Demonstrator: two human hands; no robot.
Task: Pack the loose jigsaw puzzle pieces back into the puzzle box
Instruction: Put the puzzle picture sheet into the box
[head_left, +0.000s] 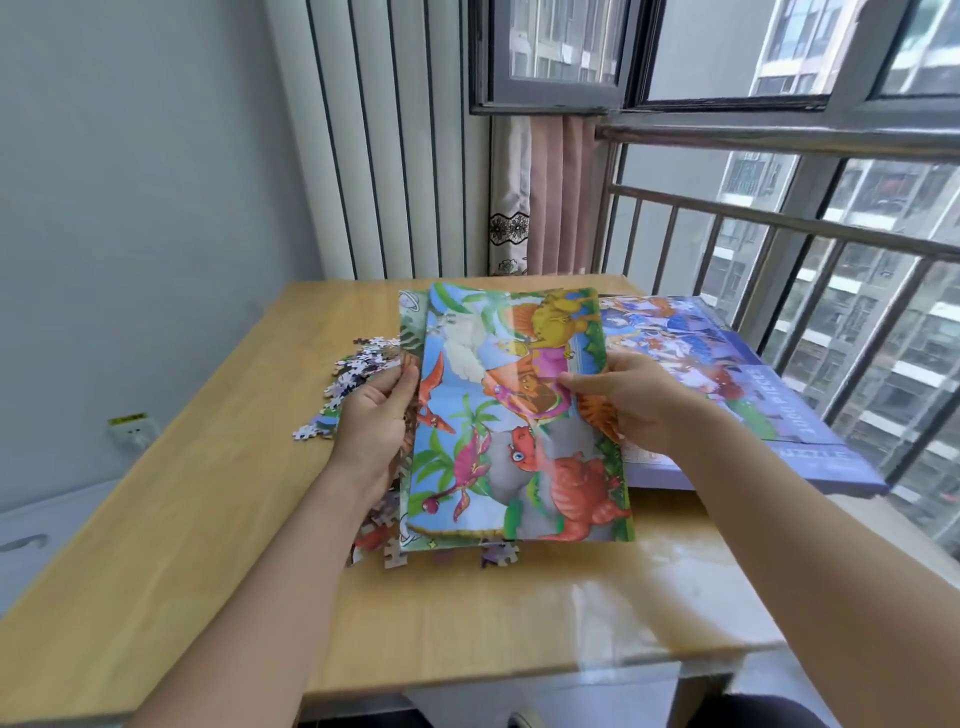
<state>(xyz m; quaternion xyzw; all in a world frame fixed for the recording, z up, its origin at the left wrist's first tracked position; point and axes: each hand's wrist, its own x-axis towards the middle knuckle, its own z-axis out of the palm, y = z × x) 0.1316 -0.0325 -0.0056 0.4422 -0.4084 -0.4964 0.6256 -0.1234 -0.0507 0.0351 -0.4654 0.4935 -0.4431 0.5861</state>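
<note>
Both hands up: left hand (375, 415) & right hand (631, 400) pinch opposite edges of glossy dinosaur sheet (514, 415). Thin, floppy, prob slippery, so hold by edges. Puzzle pieces (353, 374) lie loose on table (208, 493) beneath; light, scatter easily. Puzzle box (727, 374) right.

Loose puzzle pieces (349, 382) lie left of the purple puzzle box (737, 395).
</note>
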